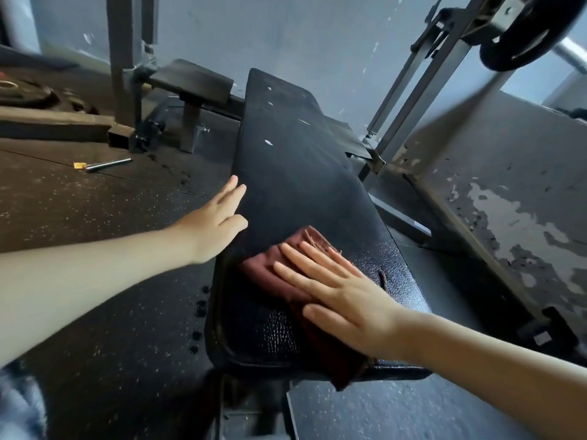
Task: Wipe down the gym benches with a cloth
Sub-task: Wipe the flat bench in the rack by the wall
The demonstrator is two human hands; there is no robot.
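A long black padded gym bench (pixel 295 160) runs from the bottom centre away toward the wall, with small white nicks in its cover. A dark red cloth (pixel 263 274) lies flat on the near part of the bench and hangs over its front edge. My right hand (pixel 340 296) presses flat on the cloth with straight, spread fingers. My left hand (pixel 216 223) rests against the bench's left edge, fingers straight and thumb touching the pad.
A grey metal rack upright (pixel 124 58) with a small black pad (pixel 193 79) stands left of the bench. A slanted rack post (pixel 422 100) and a weight plate (pixel 527 33) are at right. A steel pin (pixel 106 164) and more plates (pixel 25 93) lie on the rubber floor.
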